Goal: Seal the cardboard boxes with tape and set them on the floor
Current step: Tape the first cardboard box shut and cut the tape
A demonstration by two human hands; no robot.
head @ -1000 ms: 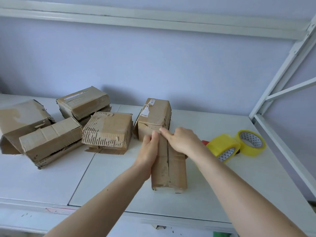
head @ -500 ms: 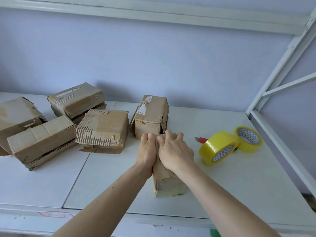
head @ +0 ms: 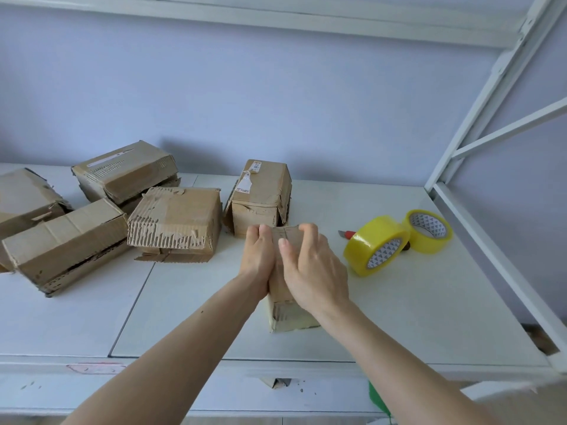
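The white table [head: 399, 317] holds everything. Far to the left of the fingers sit four worn boxes in a pile [head: 175, 222]. Just past the fingertips stands another box [head: 260, 191] with white stickers on it; the writing is too small to read.

The narrow box [head: 290, 314] lies under both hands. Its long side points straight away from the person, toward the wall. The left hand [head: 259, 262] presses flat against its left side, fingers straight. The right hand [head: 313, 268] curls over the top, its fingers hooked on the far end.

To the right of the fingers are two yellow tape rolls [head: 377, 243], nearer the right hand, so I think that hand should fetch one. A small red cutter [head: 346, 234] peeks out beside them.
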